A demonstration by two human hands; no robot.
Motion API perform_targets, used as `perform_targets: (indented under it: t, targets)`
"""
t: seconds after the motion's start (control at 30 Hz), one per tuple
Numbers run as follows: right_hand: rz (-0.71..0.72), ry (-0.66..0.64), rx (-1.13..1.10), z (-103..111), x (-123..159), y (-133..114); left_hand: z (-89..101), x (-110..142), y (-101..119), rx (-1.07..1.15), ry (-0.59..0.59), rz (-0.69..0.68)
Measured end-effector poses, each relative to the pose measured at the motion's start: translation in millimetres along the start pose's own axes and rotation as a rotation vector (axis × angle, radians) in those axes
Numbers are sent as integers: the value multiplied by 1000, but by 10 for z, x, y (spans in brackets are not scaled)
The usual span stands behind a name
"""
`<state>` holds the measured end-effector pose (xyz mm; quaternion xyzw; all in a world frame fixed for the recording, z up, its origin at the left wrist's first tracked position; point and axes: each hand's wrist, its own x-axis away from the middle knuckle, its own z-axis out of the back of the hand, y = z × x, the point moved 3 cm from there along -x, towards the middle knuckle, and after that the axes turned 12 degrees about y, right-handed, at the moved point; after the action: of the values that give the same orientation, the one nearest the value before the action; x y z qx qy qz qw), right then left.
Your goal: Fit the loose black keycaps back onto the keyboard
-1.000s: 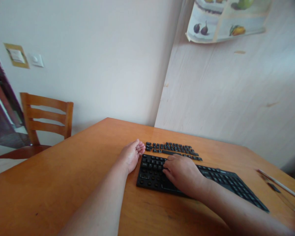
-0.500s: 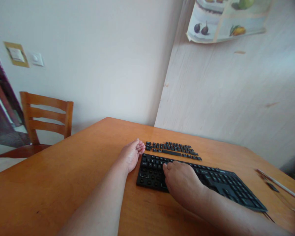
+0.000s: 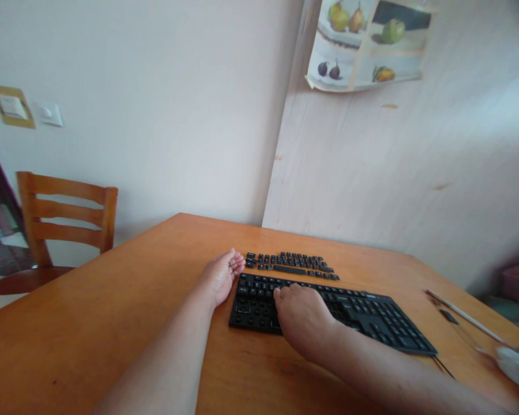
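**Keyboard part-capped, with many keycaps lying loose**

A black keyboard (image 3: 374,308) lies on a wooden bench (image 3: 125,294), beneath the grip of the right hand (image 3: 305,317). That grip is bent low over the keys, fingers close together; whether it pinches a keycap cannot be told, as the hand hides its fingertips. The grip of the left hand (image 3: 220,279) is loosely open, palm showing, just beside the keyboard's left end, with nothing visible in it.

The work looks partly complete. Left of the right grip, the upper rows carry caps, while the lower rows show bare sockets (image 3: 251,321). The number pad, to its right, appears capped. The stretch under the hand is hidden. Beyond both grips, loose keycaps (image 3: 303,259) lie in rough rows, including the long spacebar (image 3: 289,269), off the board.
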<state>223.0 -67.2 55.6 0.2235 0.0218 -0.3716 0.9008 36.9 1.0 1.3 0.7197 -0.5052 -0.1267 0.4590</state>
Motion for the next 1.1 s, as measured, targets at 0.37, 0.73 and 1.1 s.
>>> perform_targets:
  t: [0.37, 0.73, 1.1]
  targets:
    - [-110, 37, -155, 68, 111, 215, 13, -19, 6, -37, -14, -12]
    - [-314, 292, -329, 78, 804, 920, 2, 16, 33, -125, -80, -89]
    - [-978, 498, -831, -417, 1341, 2428, 17, 33, 105, -259, -62, -150]
